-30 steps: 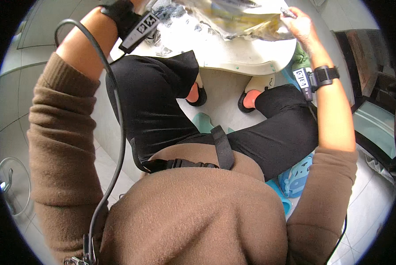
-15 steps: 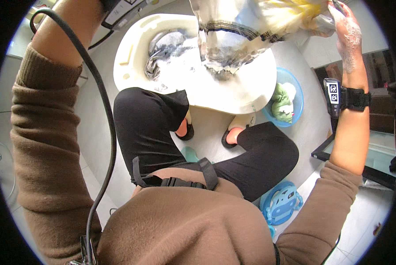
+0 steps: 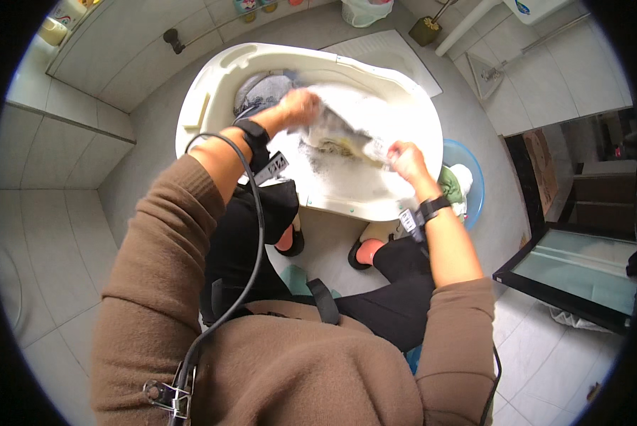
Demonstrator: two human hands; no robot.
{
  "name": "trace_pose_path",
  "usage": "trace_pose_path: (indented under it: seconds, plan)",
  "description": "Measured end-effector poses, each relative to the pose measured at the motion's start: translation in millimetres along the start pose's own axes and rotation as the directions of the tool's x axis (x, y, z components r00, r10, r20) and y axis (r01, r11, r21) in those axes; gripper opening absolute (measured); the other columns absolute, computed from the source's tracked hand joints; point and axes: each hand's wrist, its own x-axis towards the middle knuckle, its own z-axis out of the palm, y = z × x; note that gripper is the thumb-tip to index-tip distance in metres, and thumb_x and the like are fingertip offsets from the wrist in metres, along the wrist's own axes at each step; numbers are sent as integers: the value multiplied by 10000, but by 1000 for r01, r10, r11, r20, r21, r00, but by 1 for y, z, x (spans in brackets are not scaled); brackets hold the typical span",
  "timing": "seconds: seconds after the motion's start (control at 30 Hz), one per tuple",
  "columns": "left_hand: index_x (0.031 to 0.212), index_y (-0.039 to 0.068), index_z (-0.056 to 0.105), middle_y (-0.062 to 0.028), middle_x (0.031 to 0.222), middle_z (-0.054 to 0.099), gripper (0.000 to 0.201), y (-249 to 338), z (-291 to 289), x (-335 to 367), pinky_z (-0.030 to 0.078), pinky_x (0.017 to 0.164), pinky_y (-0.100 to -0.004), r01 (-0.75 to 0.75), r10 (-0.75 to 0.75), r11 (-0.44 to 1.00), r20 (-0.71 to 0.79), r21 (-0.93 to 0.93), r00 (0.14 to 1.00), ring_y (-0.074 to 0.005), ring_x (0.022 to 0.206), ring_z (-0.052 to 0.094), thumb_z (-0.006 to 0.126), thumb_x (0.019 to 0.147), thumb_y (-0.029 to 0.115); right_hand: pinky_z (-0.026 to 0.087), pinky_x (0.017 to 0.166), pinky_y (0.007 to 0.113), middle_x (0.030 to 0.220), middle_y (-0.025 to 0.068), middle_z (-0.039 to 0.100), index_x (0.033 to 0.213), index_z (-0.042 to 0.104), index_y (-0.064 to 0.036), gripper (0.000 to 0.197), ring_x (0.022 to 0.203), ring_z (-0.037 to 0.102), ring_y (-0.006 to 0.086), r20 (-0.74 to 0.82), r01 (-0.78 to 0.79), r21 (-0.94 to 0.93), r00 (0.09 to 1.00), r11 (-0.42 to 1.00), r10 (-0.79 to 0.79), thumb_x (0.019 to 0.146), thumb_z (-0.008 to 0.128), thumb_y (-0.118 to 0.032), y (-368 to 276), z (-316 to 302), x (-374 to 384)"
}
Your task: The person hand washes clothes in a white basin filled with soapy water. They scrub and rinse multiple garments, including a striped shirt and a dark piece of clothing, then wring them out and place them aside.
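Cloth (image 3: 335,131) between left fingers (image 3: 308,105) and right fingers (image 3: 399,150), over tub (image 3: 339,204)

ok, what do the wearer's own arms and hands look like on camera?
Left hand and right hand: no gloves. Brown sleeves end on the forearms. Each wrist has a black strap with a small tag bearing black-and-white square markers. A thick dark cable loops along the left arm to a metal clip.

Pale cloth (image 3: 338,135) with blurred grey and yellow patches between left grip (image 3: 303,108) and right grip (image 3: 406,162), white foam (image 3: 332,183) beneath, cream tub (image 3: 364,204) around both, blue basin (image 3: 479,184) right of both, black trousers (image 3: 396,292).
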Motion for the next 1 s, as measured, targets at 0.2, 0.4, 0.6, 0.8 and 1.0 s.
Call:
trace_pose_path:
  seconds: [0.2,0.4,0.6,0.8,1.0]
  plan:
    - [1024,88,712,-211,976,689,427,-6,-2,-4,504,862,-439,-97,88,995,294,15,952,-391,947,653,557,912,470,524,824,395,977,211,692,1146,672,-106,488,937,667,316,413,140,-344,911,928,16,725,792,-321,15,36,-18]
    - [1030,90,706,-160,973,704,290,-22,-10,25,532,810,-398,3,18,988,131,-152,991,-331,899,678,563,926,319,504,922,406,1118,164,675,1193,656,-141,487,1038,640,335,168,-59,-178,982,982,89,753,781,-308,10,31,31]
    - [934,85,711,-169,908,697,210,-30,39,44,527,788,-433,-166,166,986,182,-12,969,-373,886,662,528,868,165,536,839,367,1017,149,697,1125,677,-96,400,932,666,305,170,110,41,979,993,-115,760,768,-231,-8,31,50]
    - [917,90,723,-171,878,695,203,-35,23,48,527,751,-402,-50,60,997,214,-55,975,-375,830,661,566,817,171,523,816,304,968,101,699,1073,692,-70,313,892,650,169,198,-14,344,978,939,-58,786,762,-171,-12,6,58]
    - [1071,13,671,-143,959,703,310,27,-15,36,507,823,-351,-81,187,892,201,-445,962,-213,867,650,610,930,283,524,906,365,1362,138,457,1450,385,-180,882,1086,571,260,97,95,198,989,976,-116,704,854,-200,-12,37,57]
